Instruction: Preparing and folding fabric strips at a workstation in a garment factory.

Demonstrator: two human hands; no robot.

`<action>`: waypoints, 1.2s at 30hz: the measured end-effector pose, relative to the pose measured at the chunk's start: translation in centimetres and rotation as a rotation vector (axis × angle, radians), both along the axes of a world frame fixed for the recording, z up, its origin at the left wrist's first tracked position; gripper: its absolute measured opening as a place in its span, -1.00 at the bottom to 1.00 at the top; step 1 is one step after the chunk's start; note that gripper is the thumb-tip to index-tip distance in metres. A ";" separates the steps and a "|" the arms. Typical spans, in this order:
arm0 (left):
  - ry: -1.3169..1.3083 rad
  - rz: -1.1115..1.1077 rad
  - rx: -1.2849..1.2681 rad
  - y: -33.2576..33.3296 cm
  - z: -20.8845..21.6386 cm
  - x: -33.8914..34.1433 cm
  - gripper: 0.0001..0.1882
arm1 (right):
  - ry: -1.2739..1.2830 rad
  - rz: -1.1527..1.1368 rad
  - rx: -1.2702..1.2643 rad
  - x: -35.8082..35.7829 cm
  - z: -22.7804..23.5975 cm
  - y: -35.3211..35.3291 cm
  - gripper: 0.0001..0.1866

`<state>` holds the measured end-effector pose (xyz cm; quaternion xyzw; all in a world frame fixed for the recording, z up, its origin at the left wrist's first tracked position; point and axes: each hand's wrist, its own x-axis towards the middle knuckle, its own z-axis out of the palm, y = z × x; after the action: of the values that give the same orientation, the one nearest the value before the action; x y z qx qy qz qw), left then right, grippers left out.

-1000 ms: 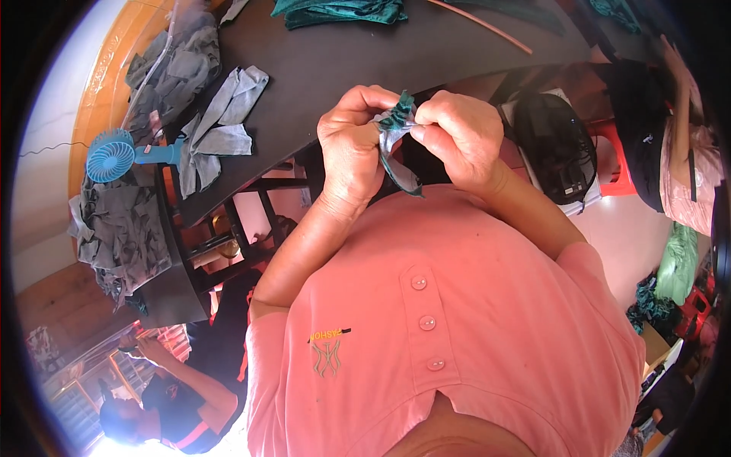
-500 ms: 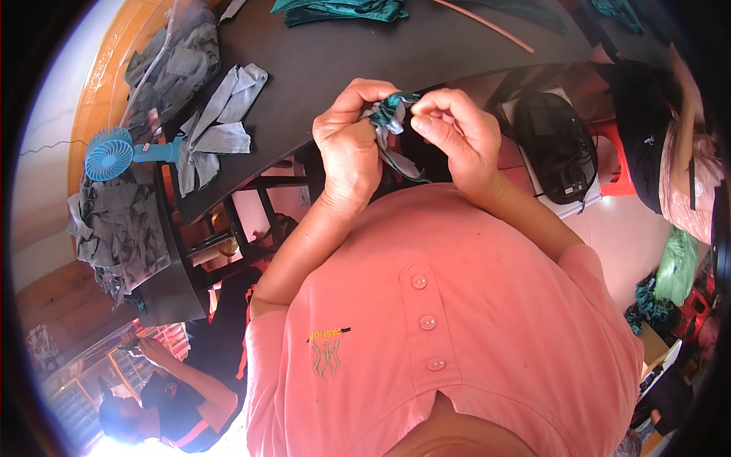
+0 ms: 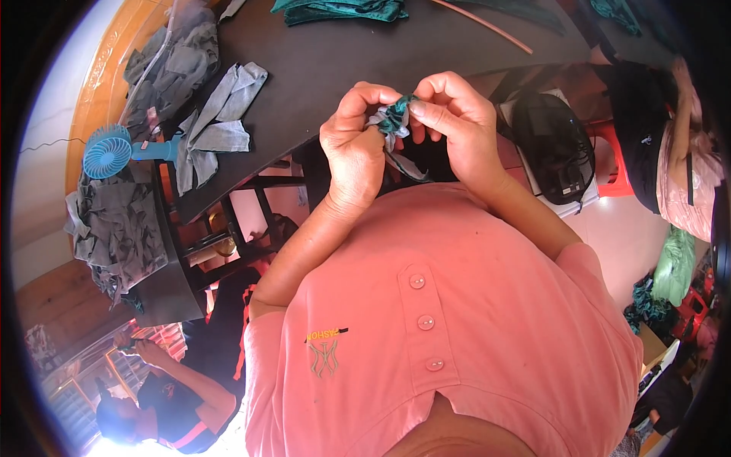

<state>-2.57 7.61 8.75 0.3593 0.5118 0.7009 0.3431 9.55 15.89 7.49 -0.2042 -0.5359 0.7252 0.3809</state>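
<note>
Between my two hands, near the dark table's front edge, is a bunched strip of green and pale grey fabric (image 3: 394,116). My left hand (image 3: 355,141) is closed around the gathered part, thumb and forefinger at its top. My right hand (image 3: 459,122) pinches the green end with thumb and forefinger; its other fingers curl below. A pale tail of the fabric (image 3: 407,166) hangs under my hands toward my pink shirt. Folds and fingers hide part of the cloth.
On the dark table (image 3: 304,76) lie grey fabric strips (image 3: 221,126), a folded green stack (image 3: 339,11) and a thin reddish stick (image 3: 483,27). A blue handheld fan (image 3: 108,152) sits left by heaped grey cloth (image 3: 122,228). A black mesh-covered item (image 3: 554,148) stands right. Other people work at both sides.
My right hand has come slightly up and left, and its fingers now meet the green end of the fabric. My left hand keeps its hold, almost in place.
</note>
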 end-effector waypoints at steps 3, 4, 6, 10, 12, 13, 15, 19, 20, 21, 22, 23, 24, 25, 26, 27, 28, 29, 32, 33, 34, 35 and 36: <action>0.102 0.044 0.002 -0.1 0.2 0.8 -0.59 | 0.019 -0.013 0.051 -0.1 -0.4 0.6 -0.91; 0.135 0.076 0.003 -0.1 0.3 1.0 -0.58 | 0.018 -0.012 0.052 -0.1 -0.3 0.5 -0.91; 0.107 0.088 0.028 -0.1 -0.4 0.1 -0.57 | -0.009 -0.082 0.099 -0.2 0.1 0.2 -0.86; 0.154 0.158 0.074 0.0 -1.2 -0.6 -0.54 | -0.108 -0.121 0.638 0.3 0.8 -1.1 -0.75; 0.337 0.196 0.122 -0.2 -1.6 -0.5 -0.53 | -0.071 -0.166 0.733 -0.5 0.5 -1.2 -0.77; 0.373 0.173 0.130 -0.3 -1.6 -0.5 -0.52 | -0.073 -0.158 0.747 -0.7 0.1 -1.0 -0.79; 0.408 0.150 0.137 -0.3 -1.4 -0.6 -0.50 | -0.061 -0.134 0.777 -0.8 0.2 -0.5 -0.81; 0.714 0.118 0.217 -0.1 -1.0 -0.6 -0.58 | -0.083 -0.080 0.811 -0.2 -0.2 -1.0 -0.86; 0.679 0.089 0.204 -0.3 -1.2 -0.7 -0.61 | -0.082 -0.077 0.811 0.1 -0.2 -1.1 -0.86; 0.643 0.061 0.191 -0.5 -1.4 -0.8 -0.64 | -0.078 -0.028 0.738 0.4 0.0 -1.2 -0.88; 0.534 0.062 0.197 -0.1 -1.4 -0.6 -0.62 | -0.076 0.018 0.668 0.7 0.1 -1.1 -0.89; 0.532 0.062 0.198 -0.2 -1.2 -0.4 -0.62 | -0.078 0.018 0.669 0.8 0.0 -1.1 -0.89; 0.296 0.043 0.096 -0.4 -0.7 -0.1 -0.60 | -0.082 -0.053 0.499 0.9 -0.4 -1.1 -0.89; 0.062 0.025 -0.005 -0.4 -0.4 0.0 -0.58 | -0.083 -0.122 0.329 1.0 -0.5 -1.1 -0.87; 0.029 0.038 0.024 -0.2 -0.6 0.1 -0.54 | -0.069 -0.076 0.151 1.1 -0.2 -0.8 -0.84; 0.029 0.038 0.025 -0.3 -0.5 0.2 -0.54 | -0.067 -0.059 0.096 1.0 -0.3 -0.2 -0.82; -0.009 0.023 0.024 -0.3 -0.5 0.3 -0.55 | -0.053 -0.031 0.089 0.8 -0.5 0.2 -0.83; -0.048 0.007 0.023 -0.4 -0.5 0.4 -0.56 | -0.039 -0.004 0.082 0.7 -0.7 0.4 -0.84; -0.024 0.014 0.034 -0.2 -1.0 0.7 -0.63 | 0.008 0.035 0.065 0.5 -1.3 0.6 -0.87; -0.025 0.013 0.035 -0.2 -0.9 0.7 -0.63 | 0.007 0.034 0.066 0.6 -1.3 0.7 -0.87; -0.003 0.004 0.040 -0.4 -0.8 0.6 -0.62 | 0.030 0.047 0.056 0.5 -1.4 0.7 -0.88; 0.018 -0.005 0.046 -0.5 -0.7 0.6 -0.62 | 0.054 0.060 0.046 0.5 -1.4 0.7 -0.89; 0.017 -0.004 0.045 -0.5 -0.7 0.7 -0.62 | 0.053 0.061 0.045 0.6 -1.4 0.7 -0.89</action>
<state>-1.86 7.11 8.01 0.3740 0.4981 0.7084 0.3320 10.18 16.56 6.09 -0.1600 -0.5479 0.7294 0.3772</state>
